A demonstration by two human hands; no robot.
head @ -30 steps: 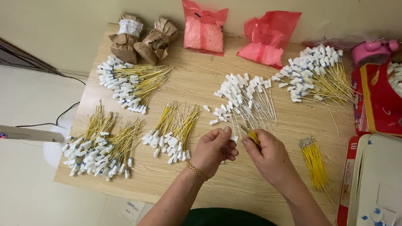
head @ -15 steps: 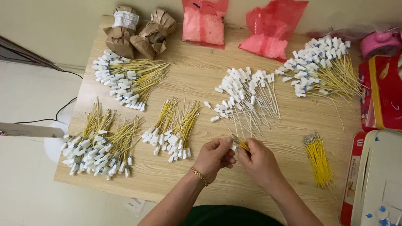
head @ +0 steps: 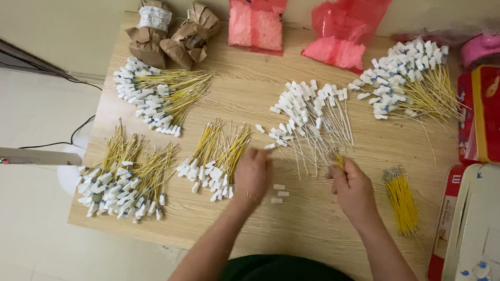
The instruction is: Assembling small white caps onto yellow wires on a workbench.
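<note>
Two loose white caps [head: 278, 193] beside left hand [head: 252, 174], fingers curled, grip unclear; right hand [head: 351, 188] pinches yellow wire [head: 340, 161]. A sweep could scatter caps.

Our hands are no longer joined at the counter's front. The left hand [head: 252, 174] now sits apart, beside the small pile of yellow wires [head: 215, 158]. The right hand [head: 351, 188] alone pinches the yellow wire tip [head: 339, 160]. Two loose white connectors [head: 278, 193] lie uncovered between them.
</note>
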